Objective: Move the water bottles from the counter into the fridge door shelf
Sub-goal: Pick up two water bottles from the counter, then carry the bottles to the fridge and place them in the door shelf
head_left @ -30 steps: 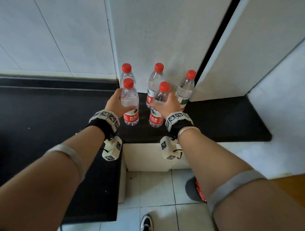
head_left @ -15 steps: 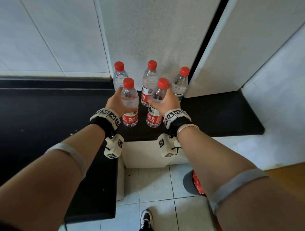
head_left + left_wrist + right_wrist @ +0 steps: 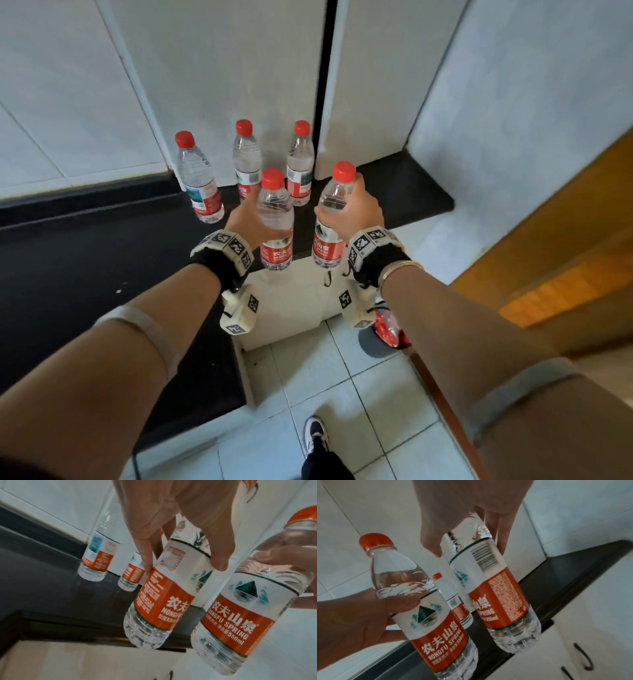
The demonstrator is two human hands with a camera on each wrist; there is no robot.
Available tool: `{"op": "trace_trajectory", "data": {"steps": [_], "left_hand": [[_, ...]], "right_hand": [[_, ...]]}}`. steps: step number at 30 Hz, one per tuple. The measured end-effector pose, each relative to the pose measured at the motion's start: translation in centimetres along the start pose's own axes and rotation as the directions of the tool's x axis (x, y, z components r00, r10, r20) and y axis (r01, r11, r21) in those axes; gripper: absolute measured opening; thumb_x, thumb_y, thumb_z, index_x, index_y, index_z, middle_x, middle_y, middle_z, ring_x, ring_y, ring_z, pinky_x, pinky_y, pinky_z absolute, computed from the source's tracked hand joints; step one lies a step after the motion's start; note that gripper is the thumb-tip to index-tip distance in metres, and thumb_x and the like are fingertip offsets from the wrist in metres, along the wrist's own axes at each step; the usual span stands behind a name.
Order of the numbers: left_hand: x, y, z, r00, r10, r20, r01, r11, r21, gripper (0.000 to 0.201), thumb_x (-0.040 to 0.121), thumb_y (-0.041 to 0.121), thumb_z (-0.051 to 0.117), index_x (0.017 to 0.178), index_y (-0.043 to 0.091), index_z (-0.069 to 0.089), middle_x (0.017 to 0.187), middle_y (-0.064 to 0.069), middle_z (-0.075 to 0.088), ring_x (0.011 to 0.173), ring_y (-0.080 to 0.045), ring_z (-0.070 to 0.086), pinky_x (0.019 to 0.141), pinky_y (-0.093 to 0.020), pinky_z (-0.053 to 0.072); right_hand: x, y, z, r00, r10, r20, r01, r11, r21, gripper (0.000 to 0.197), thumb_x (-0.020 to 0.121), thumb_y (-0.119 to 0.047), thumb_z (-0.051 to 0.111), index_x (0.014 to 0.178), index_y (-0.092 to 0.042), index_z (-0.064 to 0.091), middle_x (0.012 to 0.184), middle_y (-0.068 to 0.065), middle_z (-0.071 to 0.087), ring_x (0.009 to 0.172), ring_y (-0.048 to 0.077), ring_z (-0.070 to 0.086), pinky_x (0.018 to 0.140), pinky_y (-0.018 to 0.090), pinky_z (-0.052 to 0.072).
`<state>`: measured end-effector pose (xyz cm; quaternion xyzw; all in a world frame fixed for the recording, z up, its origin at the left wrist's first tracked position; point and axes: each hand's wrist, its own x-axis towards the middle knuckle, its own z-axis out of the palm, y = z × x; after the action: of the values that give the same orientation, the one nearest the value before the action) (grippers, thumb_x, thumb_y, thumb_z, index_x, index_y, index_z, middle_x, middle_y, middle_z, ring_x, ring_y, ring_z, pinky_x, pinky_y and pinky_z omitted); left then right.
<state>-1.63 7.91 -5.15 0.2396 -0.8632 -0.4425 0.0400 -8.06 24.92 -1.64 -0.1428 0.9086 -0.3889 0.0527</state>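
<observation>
Red-capped bottles (image 3: 276, 219) now seemingly off counter (image 3: 85, 260)

The bottle (image 3: 276, 219) I hold is clear, glossy plastic, ribbed near its base, with a smooth red-and-white printed label (image 3: 164, 599) and a red plastic cap (image 3: 273, 178). The counter (image 3: 85, 260) is dark, polished stone with a faint sheen. The wall tiles (image 3: 51, 102) look white and smooth, and the door (image 3: 561, 246) is warm, varnished wood.
</observation>
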Motion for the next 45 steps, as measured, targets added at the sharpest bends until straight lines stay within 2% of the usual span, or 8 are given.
{"op": "trace_trajectory", "data": {"steps": [9,16,23,28,32,37,40,45], "left_hand": [[-4.0,6.7,7.8,0.957,0.154,0.246,-0.153,0.988,-0.022,0.074,0.059,0.019,0.084,0.121,0.025,0.043,0.117,0.002,0.059,0.109,-0.016,0.055,0.095,-0.038,0.044],[-9.5,14.4,16.4,0.844,0.346,0.409,-0.355,0.933,-0.056,0.068,0.06,0.02,0.084,0.117,0.023,0.047,0.111,0.002,0.061,0.102,-0.017,0.057,0.091,-0.034,0.045],[-18.7,22.4,25.9,0.648,0.498,0.577,-0.528,0.839,-0.132,0.08,0.057,0.023,0.086,0.125,0.019,0.044,0.121,-0.004,0.062,0.111,-0.023,0.059,0.1,-0.04,0.044],[-27.6,27.5,32.9,0.49,0.549,0.677,-0.559,0.794,-0.239,0.096,0.048,0.035,0.088,0.129,0.021,0.04,0.127,-0.005,0.059,0.116,-0.027,0.056,0.101,-0.05,0.044],[-35.5,30.9,38.1,0.403,0.564,0.721,-0.596,0.759,-0.262,0.087,0.061,0.015,0.084,0.135,0.02,0.036,0.127,-0.002,0.056,0.116,-0.022,0.052,0.095,-0.034,0.042],[-45.1,34.7,43.8,0.229,0.57,0.789,-0.633,0.703,-0.325,0.104,0.056,0.026,0.086,0.14,0.027,0.025,0.139,-0.005,0.049,0.124,-0.029,0.05,0.103,-0.049,0.042],[-50.7,36.6,46.9,0.149,0.602,0.784,-0.649,0.658,-0.383,0.093,0.06,0.02,0.085,0.137,0.022,0.032,0.135,-0.002,0.051,0.122,-0.025,0.051,0.1,-0.035,0.041],[-59.4,39.2,50.9,-0.092,0.586,0.805,-0.594,0.617,-0.517,0.096,0.057,0.018,0.086,0.137,0.018,0.033,0.127,0.001,0.053,0.114,-0.017,0.051,0.105,-0.035,0.036]], "right_hand": [[-6.9,5.8,-7.9,0.961,0.217,-0.172,-0.225,0.974,-0.03,0.076,0.076,-0.037,0.07,0.137,-0.02,0.027,0.124,0.005,0.058,0.113,0.026,0.057,0.095,0.04,0.045],[-14.7,12.3,-16.9,0.865,0.331,-0.377,-0.361,0.932,-0.011,0.078,0.075,-0.039,0.073,0.136,-0.021,0.028,0.131,0.005,0.056,0.114,0.027,0.058,0.087,0.035,0.049],[-25.4,19.2,-26.4,0.711,0.448,-0.541,-0.532,0.847,0.001,0.09,0.074,-0.048,0.071,0.142,-0.02,0.02,0.123,0.008,0.061,0.104,0.029,0.062,0.085,0.042,0.055],[-34.9,23.7,-32.5,0.578,0.49,-0.653,-0.582,0.808,0.09,0.088,0.071,-0.044,0.075,0.139,-0.021,0.023,0.119,0.007,0.063,0.101,0.027,0.065,0.08,0.036,0.053],[-43.0,26.7,-37.1,0.489,0.496,-0.718,-0.619,0.777,0.115,0.083,0.071,-0.045,0.073,0.135,-0.019,0.028,0.115,0.006,0.065,0.101,0.026,0.064,0.086,0.038,0.053],[-52.7,29.7,-41.9,0.36,0.532,-0.767,-0.716,0.684,0.138,0.084,0.073,-0.047,0.072,0.137,-0.017,0.027,0.111,0.011,0.065,0.098,0.031,0.064,0.08,0.038,0.054],[-58.1,31.2,-44.0,0.281,0.531,-0.8,-0.745,0.646,0.167,0.087,0.074,-0.046,0.072,0.141,-0.016,0.024,0.11,0.012,0.064,0.095,0.028,0.063,0.077,0.036,0.054],[-66.5,33.2,-46.8,0.083,0.573,-0.816,-0.811,0.515,0.279,0.087,0.074,-0.048,0.07,0.141,-0.02,0.022,0.113,0.009,0.064,0.094,0.027,0.064,0.074,0.035,0.055]]}}
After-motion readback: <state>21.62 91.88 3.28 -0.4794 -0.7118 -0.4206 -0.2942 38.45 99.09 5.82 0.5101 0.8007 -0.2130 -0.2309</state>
